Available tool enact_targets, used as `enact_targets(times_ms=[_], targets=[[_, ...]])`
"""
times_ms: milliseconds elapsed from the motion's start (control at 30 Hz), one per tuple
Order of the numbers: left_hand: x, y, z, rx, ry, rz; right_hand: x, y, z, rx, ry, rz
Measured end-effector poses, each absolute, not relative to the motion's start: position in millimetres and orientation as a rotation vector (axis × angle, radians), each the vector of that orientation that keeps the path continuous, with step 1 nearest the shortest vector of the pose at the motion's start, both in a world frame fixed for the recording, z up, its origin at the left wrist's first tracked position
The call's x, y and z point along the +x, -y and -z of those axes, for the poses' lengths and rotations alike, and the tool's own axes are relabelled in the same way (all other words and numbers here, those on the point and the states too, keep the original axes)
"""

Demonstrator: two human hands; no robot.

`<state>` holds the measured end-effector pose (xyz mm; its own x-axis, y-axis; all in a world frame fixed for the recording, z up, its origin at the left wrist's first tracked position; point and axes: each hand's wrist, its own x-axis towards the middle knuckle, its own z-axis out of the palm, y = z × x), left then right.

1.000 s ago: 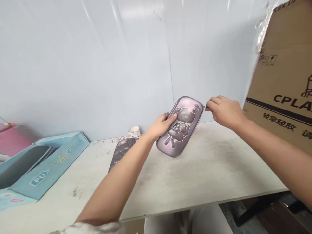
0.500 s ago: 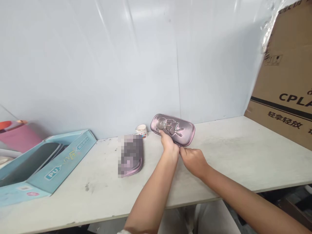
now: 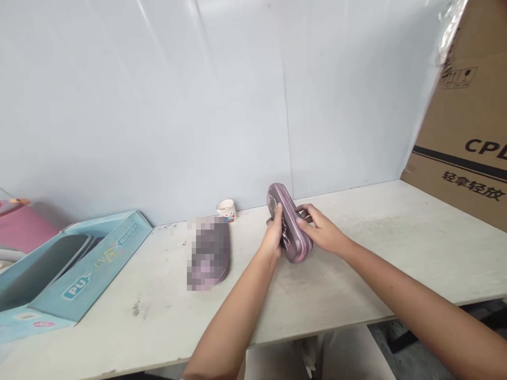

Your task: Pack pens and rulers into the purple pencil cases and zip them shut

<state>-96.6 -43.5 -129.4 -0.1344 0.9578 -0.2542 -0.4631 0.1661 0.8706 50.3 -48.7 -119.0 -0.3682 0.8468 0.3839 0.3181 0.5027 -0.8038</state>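
Left hand (image 3: 273, 236) and right hand (image 3: 321, 228) both closed on a lilac embossed hard-shell case (image 3: 290, 224), one from each side, fingers curled around its faces; neither hand spread. The hands nearly meet at the case, which sits between them.

Case turned on its narrow edge, long axis tilted, upper end leaning away and to the left beyond the hands. Lower end close to the desk (image 3: 348, 279); cannot tell if touching. Embossed face mostly hidden by the fingers; pale pink seam visible along the edge.

Just left of the left hand, on the desk: a long object (image 3: 209, 254), pixelated, pink-grey, details unreadable. Beyond it, farther from the hands, a small white paper cup (image 3: 226, 210) with a colourful print, at the back of the desk by the wall.

Well left of the left hand, an open pale-blue box (image 3: 81, 269) printed with "PU", a dark item inside. Past it, a pink item (image 3: 24, 229), partly cut off by the frame.

Well right of the right hand, at the far end of the desk, a cardboard carton (image 3: 463, 126) printed "CP" and Chinese characters. Behind all, a pale panelled wall (image 3: 166, 105).
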Motion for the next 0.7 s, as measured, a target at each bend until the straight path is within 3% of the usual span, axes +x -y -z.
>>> enact_targets(times_ms=[233, 433, 600, 700], targets=[[-57, 36, 128, 0.825, -1.318, -1.139, 90, 31, 145, -1.285, 1.852, -0.745], [-77, 25, 131, 0.820, -1.222, -0.960, 143, 15, 179, -1.393, 1.717, -0.935], [-88, 22, 141, 1.659, -1.815, -0.937, 159, 12, 197, -1.364, 1.658, -1.008], [-61, 19, 151, 2.118, -1.834, -0.552, 158, 13, 200, -1.324, 1.651, -1.054]])
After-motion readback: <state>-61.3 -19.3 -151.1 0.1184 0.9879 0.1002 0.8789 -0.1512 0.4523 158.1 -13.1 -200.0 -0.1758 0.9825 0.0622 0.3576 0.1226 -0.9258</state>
